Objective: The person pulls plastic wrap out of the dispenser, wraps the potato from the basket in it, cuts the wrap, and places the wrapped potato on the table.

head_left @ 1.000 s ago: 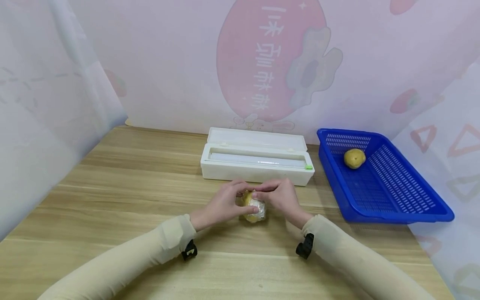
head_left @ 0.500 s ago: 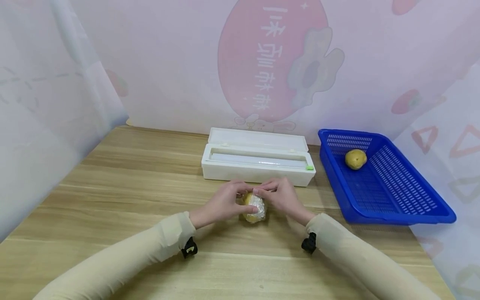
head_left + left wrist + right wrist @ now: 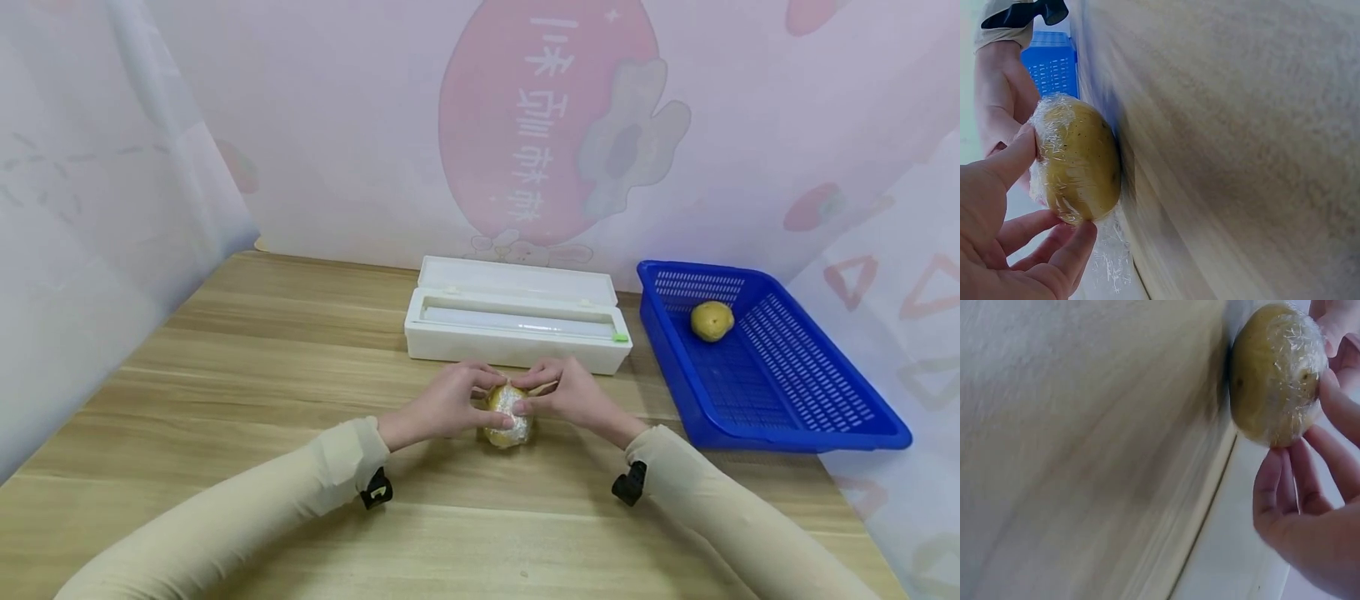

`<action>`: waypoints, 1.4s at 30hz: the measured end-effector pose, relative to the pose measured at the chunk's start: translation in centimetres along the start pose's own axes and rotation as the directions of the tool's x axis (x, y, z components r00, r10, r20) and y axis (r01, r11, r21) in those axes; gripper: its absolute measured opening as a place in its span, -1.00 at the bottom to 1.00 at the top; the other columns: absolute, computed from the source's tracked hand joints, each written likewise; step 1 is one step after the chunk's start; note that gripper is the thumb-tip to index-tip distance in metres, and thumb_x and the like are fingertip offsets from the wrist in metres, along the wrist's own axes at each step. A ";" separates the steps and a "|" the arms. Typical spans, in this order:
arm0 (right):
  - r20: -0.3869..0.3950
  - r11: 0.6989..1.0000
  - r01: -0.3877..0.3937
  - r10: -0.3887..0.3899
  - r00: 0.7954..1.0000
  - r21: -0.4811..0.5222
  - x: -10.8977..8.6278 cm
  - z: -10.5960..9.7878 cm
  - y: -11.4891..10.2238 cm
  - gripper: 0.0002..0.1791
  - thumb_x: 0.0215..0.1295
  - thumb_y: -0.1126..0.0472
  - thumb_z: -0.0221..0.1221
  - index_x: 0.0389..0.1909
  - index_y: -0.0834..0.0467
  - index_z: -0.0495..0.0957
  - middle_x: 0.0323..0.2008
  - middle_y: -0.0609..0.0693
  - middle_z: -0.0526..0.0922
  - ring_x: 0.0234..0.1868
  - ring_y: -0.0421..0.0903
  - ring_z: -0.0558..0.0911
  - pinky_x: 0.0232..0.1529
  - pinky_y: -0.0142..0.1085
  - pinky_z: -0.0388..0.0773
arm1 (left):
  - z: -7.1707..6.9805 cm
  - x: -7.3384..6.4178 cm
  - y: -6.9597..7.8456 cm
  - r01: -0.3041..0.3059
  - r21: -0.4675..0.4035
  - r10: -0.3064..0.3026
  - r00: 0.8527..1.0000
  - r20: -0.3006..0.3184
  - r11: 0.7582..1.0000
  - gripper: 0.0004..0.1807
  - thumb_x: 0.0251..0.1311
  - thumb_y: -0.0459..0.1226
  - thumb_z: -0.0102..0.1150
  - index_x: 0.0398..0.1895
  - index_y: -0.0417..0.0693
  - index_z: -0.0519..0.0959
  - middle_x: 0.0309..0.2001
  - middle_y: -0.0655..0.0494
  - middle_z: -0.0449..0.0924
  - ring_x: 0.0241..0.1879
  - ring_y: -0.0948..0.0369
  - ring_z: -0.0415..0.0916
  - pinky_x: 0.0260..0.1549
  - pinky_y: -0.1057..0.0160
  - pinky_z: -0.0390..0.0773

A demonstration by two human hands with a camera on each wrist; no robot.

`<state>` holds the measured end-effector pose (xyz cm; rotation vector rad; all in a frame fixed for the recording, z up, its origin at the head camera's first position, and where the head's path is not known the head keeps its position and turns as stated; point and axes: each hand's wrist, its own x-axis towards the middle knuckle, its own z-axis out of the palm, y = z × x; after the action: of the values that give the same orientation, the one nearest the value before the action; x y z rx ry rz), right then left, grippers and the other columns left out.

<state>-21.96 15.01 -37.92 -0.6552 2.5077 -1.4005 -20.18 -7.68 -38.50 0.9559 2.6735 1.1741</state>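
Note:
A yellow potato [image 3: 504, 402] sits on the wooden table between both hands, with crinkled cling film around it. My left hand [image 3: 448, 404] grips it from the left, thumb on the near top and fingers curled at the far side. From the right, my right hand [image 3: 573, 400] holds it too, its thumb pressed on the film and its fingertips at the far end. In the left wrist view the potato [image 3: 1088, 159] shows a smooth, lightly speckled side, with the film bunched near the thumb. The right wrist view shows wrinkled film over the potato [image 3: 1260, 381] near the right fingers.
Just beyond the hands stands a white cling film box [image 3: 517, 350], lid raised, with a film roll [image 3: 517, 321] inside and a green slider [image 3: 620, 337] at its right end. A blue basket [image 3: 693, 412] on the right holds another potato [image 3: 711, 321]. A printed cloth hangs behind the table.
My right hand has drawn slightly back to the right. Its thumb has moved down from the potato's far end onto the top of the film. The left hand keeps its grip.

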 end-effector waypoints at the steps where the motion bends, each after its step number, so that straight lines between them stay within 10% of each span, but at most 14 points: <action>1: -0.021 1.000 -0.016 0.016 1.000 0.007 0.0 0.1 0.0 -0.60 -0.08 0.17 0.55 -0.13 0.09 0.76 -0.26 -0.03 0.68 -0.11 0.08 0.59 -0.15 -0.15 0.52 | 0.0 0.1 0.1 -0.007 -0.004 0.007 1.000 0.005 1.000 -0.30 0.02 -0.08 0.51 0.18 -0.30 0.54 0.12 -0.08 0.55 0.04 0.06 0.54 -0.09 0.26 0.58; 16: -0.132 0.999 -0.047 0.048 0.990 0.011 0.2 0.5 0.2 -0.82 0.04 0.19 0.50 -0.32 0.14 0.79 -0.42 -0.04 0.72 -0.34 -0.09 0.61 -0.32 -0.26 0.52 | 0.0 0.6 0.5 -0.123 0.026 0.123 0.992 -0.002 0.992 -0.45 0.05 -0.13 0.48 0.10 -0.16 0.63 0.07 -0.01 0.62 0.05 0.08 0.57 0.00 0.12 0.55; 28: -0.145 0.979 0.057 -0.087 0.986 -0.197 -0.5 0.8 -0.4 -0.92 0.16 0.21 0.42 -0.37 0.15 0.79 -0.44 -0.10 0.70 -0.41 -0.14 0.58 -0.41 -0.25 0.52 | -1.0 0.2 0.2 -0.058 0.135 0.056 0.998 0.024 0.989 -0.38 0.06 -0.08 0.48 0.14 -0.24 0.59 0.09 -0.12 0.52 0.07 -0.01 0.45 0.03 0.04 0.47; 36: -0.071 0.898 0.230 -0.276 0.959 -0.375 -1.5 0.9 -1.0 -0.84 0.14 0.23 0.43 -0.25 0.17 0.77 -0.11 0.03 0.71 0.03 0.01 0.58 0.11 -0.02 0.46 | -2.5 0.0 -0.2 -0.010 0.155 0.008 1.000 0.015 0.988 -0.58 0.09 -0.21 0.47 -0.04 -0.27 0.65 -0.09 -0.06 0.66 -0.17 0.07 0.60 -0.16 0.16 0.57; 42: -0.071 0.908 0.216 -0.257 0.964 -0.360 -1.7 1.2 -1.4 -0.87 0.16 0.20 0.42 -0.30 0.16 0.78 -0.29 -0.07 0.74 -0.20 -0.13 0.68 -0.20 -0.20 0.62 | -2.4 -0.2 0.6 0.032 0.103 -0.026 0.998 -0.059 0.994 -0.89 0.13 -0.31 0.41 -0.31 -0.17 0.72 -0.38 0.13 0.68 -0.39 0.22 0.59 -0.39 0.30 0.58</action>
<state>-19.65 14.30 -37.45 -1.0010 2.8856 -1.0905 -20.38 -9.03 -36.46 0.9067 2.8088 1.0818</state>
